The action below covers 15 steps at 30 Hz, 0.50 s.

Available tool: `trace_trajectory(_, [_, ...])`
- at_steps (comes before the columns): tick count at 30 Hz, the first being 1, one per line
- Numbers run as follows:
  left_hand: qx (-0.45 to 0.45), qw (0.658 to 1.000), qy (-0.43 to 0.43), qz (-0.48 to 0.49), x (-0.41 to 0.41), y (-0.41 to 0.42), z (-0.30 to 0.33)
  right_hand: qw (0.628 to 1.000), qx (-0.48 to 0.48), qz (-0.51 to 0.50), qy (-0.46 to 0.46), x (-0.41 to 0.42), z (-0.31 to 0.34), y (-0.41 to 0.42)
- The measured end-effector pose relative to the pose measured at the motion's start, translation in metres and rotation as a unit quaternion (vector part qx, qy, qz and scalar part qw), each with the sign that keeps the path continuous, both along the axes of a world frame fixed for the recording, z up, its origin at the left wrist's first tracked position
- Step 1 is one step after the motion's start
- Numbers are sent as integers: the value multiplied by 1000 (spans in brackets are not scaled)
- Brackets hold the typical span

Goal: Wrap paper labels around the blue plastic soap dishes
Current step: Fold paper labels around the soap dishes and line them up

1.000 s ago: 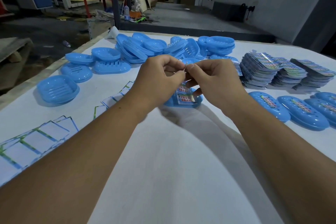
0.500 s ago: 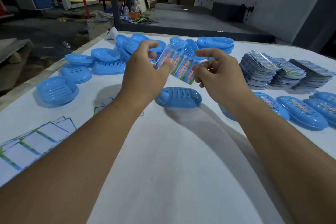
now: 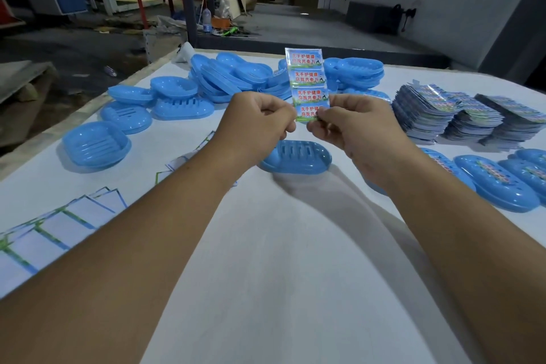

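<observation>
A printed paper label strip (image 3: 305,77) with red writing stands upright above the table, facing me. My right hand (image 3: 351,124) pinches its lower right corner. My left hand (image 3: 260,124) is curled at its lower left edge, fingertips hidden behind the knuckles. Just below both hands a blue soap dish (image 3: 295,158) lies upside down on the white table (image 3: 280,260), slots up. A heap of bare blue dishes (image 3: 236,77) fills the far side of the table.
Stacks of printed labels (image 3: 461,115) sit at the right. Labelled dishes (image 3: 499,186) lie in a row at the near right. White backing sheets (image 3: 59,221) are spread at the left. Single dishes (image 3: 96,145) lie near the left table edge.
The label came up off the dish, was held slanted between both hands, and now stands vertical. Both hands have drawn close together at its lower end.
</observation>
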<state>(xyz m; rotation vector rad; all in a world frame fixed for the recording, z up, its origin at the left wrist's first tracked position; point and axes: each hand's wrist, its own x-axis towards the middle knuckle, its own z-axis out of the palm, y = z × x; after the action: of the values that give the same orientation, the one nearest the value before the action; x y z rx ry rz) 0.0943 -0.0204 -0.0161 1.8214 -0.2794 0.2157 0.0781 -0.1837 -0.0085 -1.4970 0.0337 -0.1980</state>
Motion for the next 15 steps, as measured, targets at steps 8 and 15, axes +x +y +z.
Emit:
trace_trajectory(8, [8,1000,-10,-15,-3,-1,1,987,-131,-83,-29,3,-8,-3])
trace_trajectory(15, [35,998,-43,-27,-4,-1,-1,950,-292,-75,-86,-3,-7,-1])
